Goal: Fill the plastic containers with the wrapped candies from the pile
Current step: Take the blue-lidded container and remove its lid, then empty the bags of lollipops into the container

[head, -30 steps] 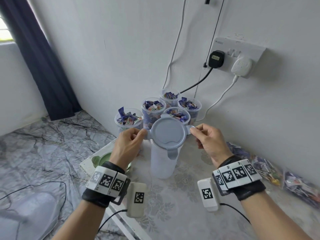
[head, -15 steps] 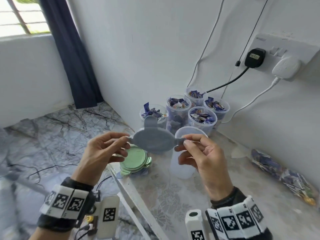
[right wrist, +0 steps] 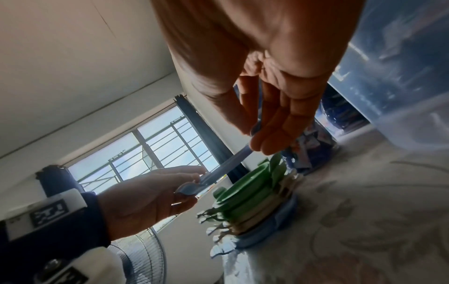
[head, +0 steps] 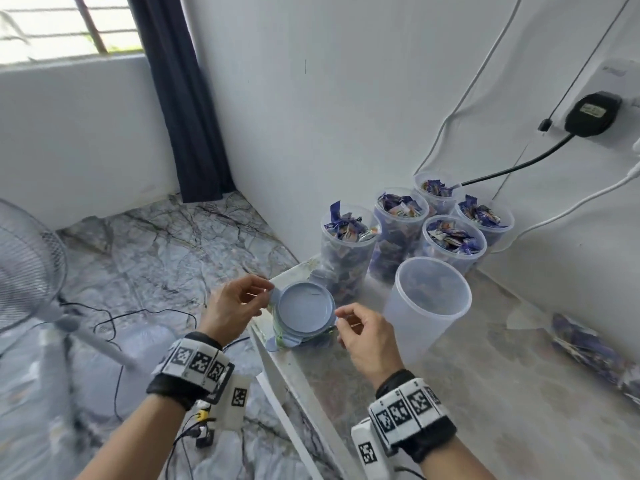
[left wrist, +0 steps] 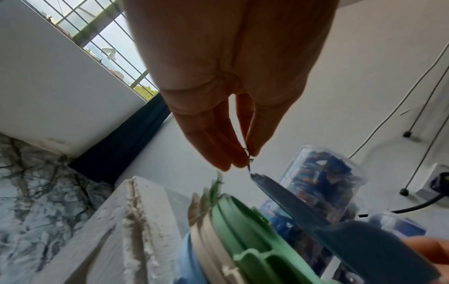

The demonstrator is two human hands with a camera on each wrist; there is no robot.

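Note:
A round blue lid (head: 306, 311) hovers flat just above a stack of lids (head: 298, 337) at the table's near-left corner. My left hand (head: 266, 299) pinches its left tab and my right hand (head: 341, 317) pinches its right tab. From the left wrist view the lid (left wrist: 340, 230) tilts over the green top of the stack (left wrist: 238, 230). The right wrist view has the lid (right wrist: 218, 173) edge-on above the stack (right wrist: 255, 196). An empty clear container (head: 429, 303) stands uncovered to the right. Behind it, several containers (head: 346, 244) hold blue-wrapped candies. Packs of candies (head: 588, 348) lie by the wall.
The white table's left edge (head: 287, 386) runs just below the lid stack, with marble floor beyond. A standing fan (head: 31, 258) and loose cables (head: 114, 323) are on the floor at left. Plugs and cords (head: 588, 114) hang on the wall behind the containers.
Both hands lifted the blue lid off the empty container and carried it left and down over the lid stack. The view has swung left.

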